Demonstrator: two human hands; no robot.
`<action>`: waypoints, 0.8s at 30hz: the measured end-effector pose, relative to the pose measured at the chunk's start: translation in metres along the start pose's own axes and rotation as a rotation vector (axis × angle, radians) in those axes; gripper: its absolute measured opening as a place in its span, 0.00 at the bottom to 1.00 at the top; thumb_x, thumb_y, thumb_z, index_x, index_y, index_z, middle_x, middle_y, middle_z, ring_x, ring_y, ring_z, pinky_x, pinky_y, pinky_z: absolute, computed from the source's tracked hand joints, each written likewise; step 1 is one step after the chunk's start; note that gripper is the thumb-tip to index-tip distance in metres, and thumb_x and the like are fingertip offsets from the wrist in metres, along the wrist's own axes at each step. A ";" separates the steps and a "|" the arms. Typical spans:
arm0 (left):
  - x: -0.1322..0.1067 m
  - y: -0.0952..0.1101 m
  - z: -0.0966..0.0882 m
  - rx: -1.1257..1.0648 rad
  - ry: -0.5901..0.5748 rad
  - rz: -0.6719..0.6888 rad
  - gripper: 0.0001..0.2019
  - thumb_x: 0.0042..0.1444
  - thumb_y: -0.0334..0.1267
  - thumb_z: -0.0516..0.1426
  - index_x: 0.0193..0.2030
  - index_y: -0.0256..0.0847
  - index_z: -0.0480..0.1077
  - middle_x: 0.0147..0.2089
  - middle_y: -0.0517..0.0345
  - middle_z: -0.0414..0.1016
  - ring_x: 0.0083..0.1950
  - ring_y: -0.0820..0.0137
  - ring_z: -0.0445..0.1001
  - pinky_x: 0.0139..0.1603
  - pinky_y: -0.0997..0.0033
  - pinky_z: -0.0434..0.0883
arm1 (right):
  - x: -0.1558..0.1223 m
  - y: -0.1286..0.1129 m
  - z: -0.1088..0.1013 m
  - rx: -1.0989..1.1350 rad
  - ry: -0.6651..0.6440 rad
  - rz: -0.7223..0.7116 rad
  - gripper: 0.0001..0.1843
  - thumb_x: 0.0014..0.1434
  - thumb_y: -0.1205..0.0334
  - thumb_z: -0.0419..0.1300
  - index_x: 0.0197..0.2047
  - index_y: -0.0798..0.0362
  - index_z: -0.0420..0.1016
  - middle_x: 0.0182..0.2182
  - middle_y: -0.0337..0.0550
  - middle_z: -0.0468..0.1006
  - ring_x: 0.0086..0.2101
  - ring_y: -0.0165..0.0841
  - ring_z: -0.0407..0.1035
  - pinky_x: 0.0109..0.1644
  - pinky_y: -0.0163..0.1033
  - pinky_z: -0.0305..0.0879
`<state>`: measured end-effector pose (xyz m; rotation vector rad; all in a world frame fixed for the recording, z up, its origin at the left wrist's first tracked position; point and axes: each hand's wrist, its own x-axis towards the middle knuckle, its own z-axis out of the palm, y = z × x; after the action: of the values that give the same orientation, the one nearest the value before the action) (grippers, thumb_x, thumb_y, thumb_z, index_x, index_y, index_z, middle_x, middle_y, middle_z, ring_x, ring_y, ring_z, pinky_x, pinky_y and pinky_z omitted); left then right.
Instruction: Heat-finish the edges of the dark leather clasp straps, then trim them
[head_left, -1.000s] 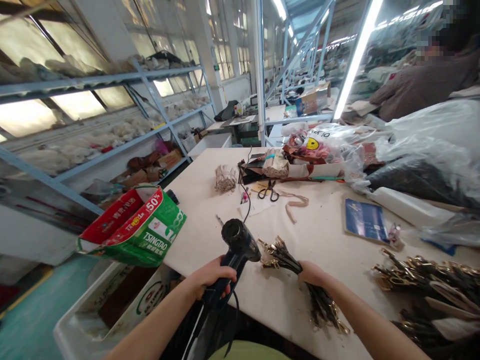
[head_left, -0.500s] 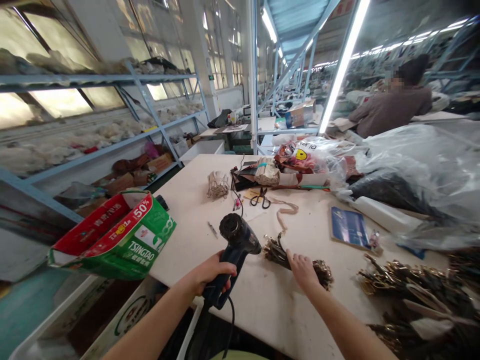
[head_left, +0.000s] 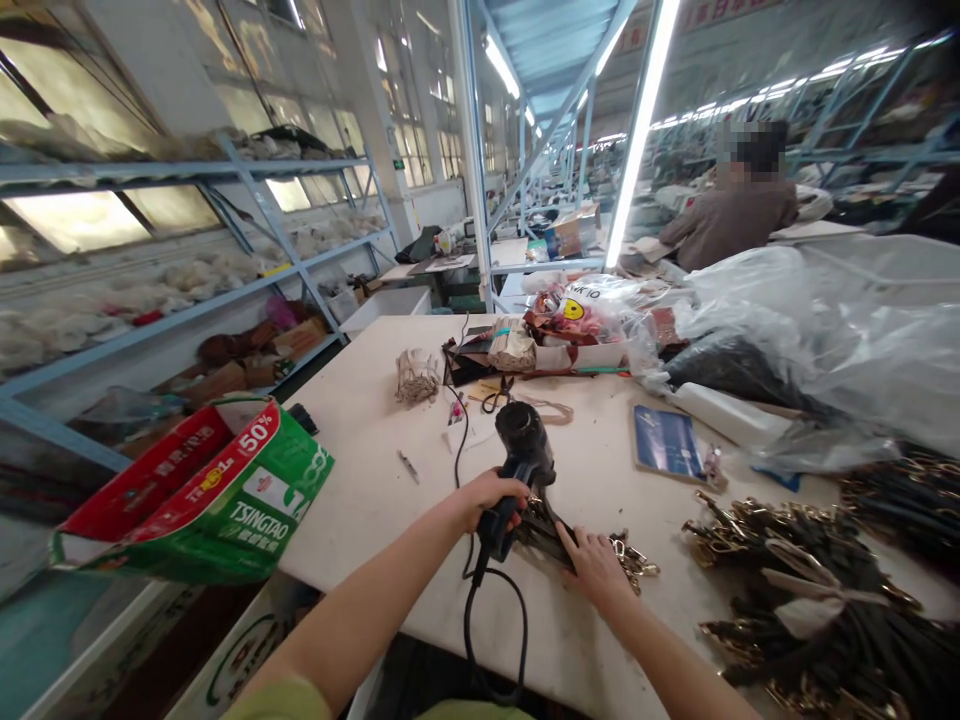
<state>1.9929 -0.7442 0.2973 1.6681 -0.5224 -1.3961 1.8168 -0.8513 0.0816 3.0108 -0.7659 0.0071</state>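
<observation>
My left hand (head_left: 489, 498) is wrapped round the handle of a dark heat gun (head_left: 523, 440), held over the table with its cord looping down below. Under and beside the gun lies a small bundle of dark straps (head_left: 546, 535) with gold-coloured metal clasps (head_left: 636, 562) showing at its right end. My right hand (head_left: 598, 570) grips this bundle from above against the tabletop, fingers pointing up and to the left. The heat gun's front end and part of the straps hide each other. To the right is a larger pile of dark straps with metal clasps (head_left: 795, 560), tied with a pale strip.
Scissors (head_left: 496, 396), a pale bundle (head_left: 417, 376) and a blue booklet (head_left: 666, 440) lie on the table (head_left: 345, 440). Plastic bags (head_left: 810, 320) cover the back right. A green and red carton (head_left: 247, 510) stands left. One person (head_left: 739, 215) sits beyond.
My left hand has carried the heat gun to the right, over the strap bundle. My right hand stays on the bundle. The whole view has shifted slightly.
</observation>
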 end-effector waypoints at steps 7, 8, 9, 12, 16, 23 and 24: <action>-0.024 -0.006 -0.020 0.095 0.081 -0.042 0.16 0.41 0.32 0.56 0.38 0.37 0.58 0.19 0.65 0.67 0.16 0.75 0.66 0.16 0.77 0.64 | 0.003 0.002 -0.007 0.125 -0.100 0.069 0.37 0.48 0.53 0.56 0.60 0.51 0.51 0.48 0.56 0.65 0.44 0.43 0.62 0.46 0.45 0.50; -0.032 -0.011 -0.025 0.097 0.068 -0.063 0.16 0.41 0.32 0.56 0.38 0.37 0.58 0.20 0.64 0.67 0.16 0.75 0.66 0.16 0.77 0.64 | 0.007 0.003 -0.010 0.172 -0.109 0.091 0.34 0.49 0.50 0.55 0.59 0.51 0.55 0.48 0.55 0.65 0.44 0.43 0.63 0.45 0.44 0.51; -0.040 -0.016 -0.029 0.097 0.054 -0.083 0.16 0.40 0.32 0.56 0.37 0.37 0.58 0.21 0.63 0.68 0.17 0.74 0.67 0.16 0.77 0.64 | 0.013 0.003 -0.013 0.220 -0.117 0.116 0.31 0.51 0.48 0.53 0.56 0.51 0.59 0.48 0.54 0.66 0.43 0.42 0.63 0.44 0.43 0.53; -0.058 -0.029 -0.035 0.099 0.056 -0.130 0.17 0.38 0.32 0.56 0.37 0.38 0.58 0.22 0.63 0.69 0.17 0.74 0.67 0.14 0.77 0.64 | 0.037 0.002 -0.022 0.314 -0.141 0.189 0.22 0.57 0.49 0.43 0.45 0.51 0.69 0.43 0.50 0.69 0.39 0.36 0.66 0.40 0.38 0.55; -0.060 -0.039 -0.033 0.006 0.071 -0.089 0.18 0.39 0.34 0.56 0.38 0.38 0.57 0.25 0.60 0.70 0.18 0.75 0.67 0.15 0.76 0.65 | 0.068 -0.004 -0.022 0.316 -0.207 0.258 0.20 0.59 0.56 0.41 0.40 0.53 0.71 0.38 0.50 0.72 0.36 0.34 0.67 0.35 0.36 0.56; -0.059 -0.037 -0.039 -0.020 0.087 -0.075 0.20 0.38 0.34 0.57 0.41 0.38 0.57 0.25 0.61 0.70 0.18 0.75 0.67 0.15 0.78 0.64 | 0.076 0.012 -0.029 0.144 -0.082 0.128 0.20 0.56 0.69 0.43 0.52 0.48 0.61 0.38 0.46 0.70 0.32 0.31 0.67 0.31 0.33 0.55; -0.060 -0.037 -0.042 -0.017 0.082 -0.078 0.20 0.38 0.34 0.57 0.41 0.38 0.57 0.24 0.61 0.69 0.18 0.75 0.67 0.15 0.78 0.64 | 0.074 0.015 -0.033 0.089 -0.034 0.074 0.22 0.55 0.71 0.44 0.53 0.47 0.59 0.39 0.47 0.69 0.32 0.31 0.67 0.31 0.33 0.55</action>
<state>2.0071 -0.6633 0.3009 1.7403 -0.4015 -1.3774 1.8741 -0.8988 0.1161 3.0711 -0.9041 -0.0081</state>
